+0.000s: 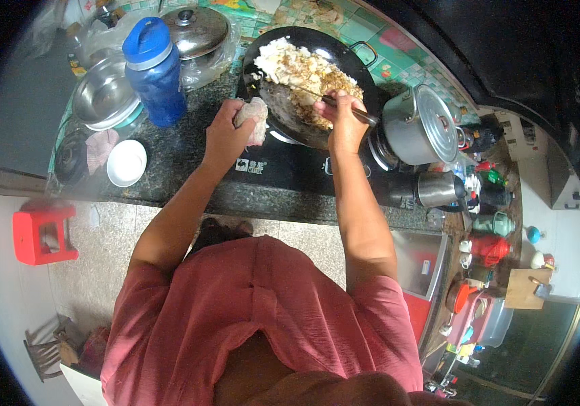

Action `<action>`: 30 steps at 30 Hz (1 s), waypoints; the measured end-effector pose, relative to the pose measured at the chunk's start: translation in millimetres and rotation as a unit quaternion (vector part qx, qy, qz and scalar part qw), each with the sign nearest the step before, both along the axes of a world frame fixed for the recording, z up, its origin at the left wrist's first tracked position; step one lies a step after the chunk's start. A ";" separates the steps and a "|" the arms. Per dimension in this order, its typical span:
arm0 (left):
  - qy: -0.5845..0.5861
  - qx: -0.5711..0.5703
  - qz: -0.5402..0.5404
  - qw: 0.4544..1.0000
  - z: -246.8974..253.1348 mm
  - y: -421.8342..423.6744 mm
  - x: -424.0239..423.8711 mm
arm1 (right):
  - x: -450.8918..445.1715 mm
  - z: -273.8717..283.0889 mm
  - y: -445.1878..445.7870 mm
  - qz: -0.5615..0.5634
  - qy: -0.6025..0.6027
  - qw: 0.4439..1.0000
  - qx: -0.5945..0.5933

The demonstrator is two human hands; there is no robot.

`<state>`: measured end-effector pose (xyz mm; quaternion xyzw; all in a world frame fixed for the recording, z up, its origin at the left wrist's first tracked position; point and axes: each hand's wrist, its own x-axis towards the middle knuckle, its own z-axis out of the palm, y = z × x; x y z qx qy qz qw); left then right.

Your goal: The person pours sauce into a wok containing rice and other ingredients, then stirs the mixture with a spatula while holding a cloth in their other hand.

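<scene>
A black wok [274, 109] stands on the gas hob [290, 167] with fried rice [315, 76] in it, part white and part browned. My right hand [345, 116] grips the dark handle of a spatula [353, 110], whose metal end reaches into the rice. At the wok's near left rim, my left hand [229, 129] is closed on a folded pale cloth [253, 122]. Whether the cloth touches the rim cannot be told.
Left on the granite counter are a blue plastic bottle [155, 76], a steel bowl [104, 91], a white bowl [126, 162] and a lidded pan [196, 33]. An aluminium pot [401, 127] and a steel pot [437, 189] stand right. A red stool [25, 238] is on the floor.
</scene>
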<state>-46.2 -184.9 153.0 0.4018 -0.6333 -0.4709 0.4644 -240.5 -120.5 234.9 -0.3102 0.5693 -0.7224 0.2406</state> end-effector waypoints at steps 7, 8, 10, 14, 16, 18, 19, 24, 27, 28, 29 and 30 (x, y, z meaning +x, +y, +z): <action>0.013 0.000 -0.001 1.000 15.2 6.7 3.9 | -93.4 -5.7 29.7 -0.127 -0.259 0.955 -0.073; 0.004 0.006 -0.004 1.000 21.1 8.0 4.3 | -102.1 -1.1 39.3 -0.126 -0.253 0.957 -0.070; 0.021 0.014 -0.006 1.000 10.4 4.0 3.0 | -109.6 10.6 50.4 -0.116 -0.226 0.965 -0.071; -0.014 -0.021 -0.016 1.000 4.1 1.7 5.5 | -99.5 23.1 44.7 -0.080 -0.110 0.989 -0.053; 0.003 -0.001 -0.039 0.999 5.9 0.1 3.7 | -85.0 6.4 35.2 -0.089 -0.084 0.992 -0.008; 0.015 0.019 -0.048 0.999 4.7 -1.4 2.4 | -67.6 -9.0 27.5 -0.080 -0.099 0.992 0.013; 0.017 0.028 -0.045 0.998 2.1 -1.9 2.7 | -62.1 -11.5 23.7 -0.079 -0.105 0.991 0.028; -0.009 -0.010 -0.031 0.999 10.2 3.1 14.0 | -36.2 35.5 37.2 -0.034 0.007 0.999 0.031; 0.006 -0.012 -0.025 1.000 21.5 4.7 6.5 | -47.4 41.2 65.1 -0.019 0.106 0.988 0.112; 0.014 -0.025 -0.017 0.999 18.4 3.7 4.1 | -48.4 34.7 60.1 -0.024 0.088 0.989 0.120; 0.021 -0.038 -0.010 0.999 17.1 4.3 2.3 | -48.4 29.9 51.7 -0.030 0.070 0.989 0.127; 0.024 -0.012 -0.022 0.999 28.1 7.6 3.6 | -40.3 35.7 43.3 -0.032 0.054 0.990 0.129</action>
